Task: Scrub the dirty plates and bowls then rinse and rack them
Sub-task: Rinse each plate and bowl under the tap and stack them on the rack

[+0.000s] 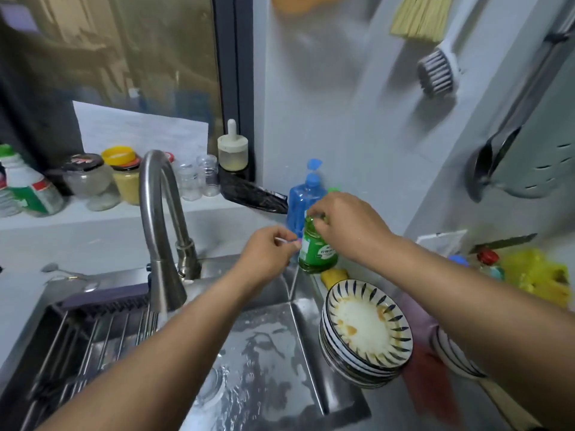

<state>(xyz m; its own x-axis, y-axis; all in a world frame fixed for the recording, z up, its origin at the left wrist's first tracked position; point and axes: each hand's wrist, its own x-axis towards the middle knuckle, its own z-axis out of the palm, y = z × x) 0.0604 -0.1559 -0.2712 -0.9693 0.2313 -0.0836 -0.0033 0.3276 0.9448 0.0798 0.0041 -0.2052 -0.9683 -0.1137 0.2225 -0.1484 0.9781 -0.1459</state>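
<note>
My right hand (345, 225) grips the green soap bottle (317, 251) at centre frame, my left hand (269, 253) pinches something small and white (unclear what); a wet grip could drop the bottle onto the stacked dirty plates (367, 331).

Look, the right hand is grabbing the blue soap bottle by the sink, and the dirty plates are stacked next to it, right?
Not quite. The right hand grips the green bottle, not the blue one. The blue bottle stands untouched behind it. The head view shows this. The rest holds: the dirty plates are stacked beside the sink.
</note>
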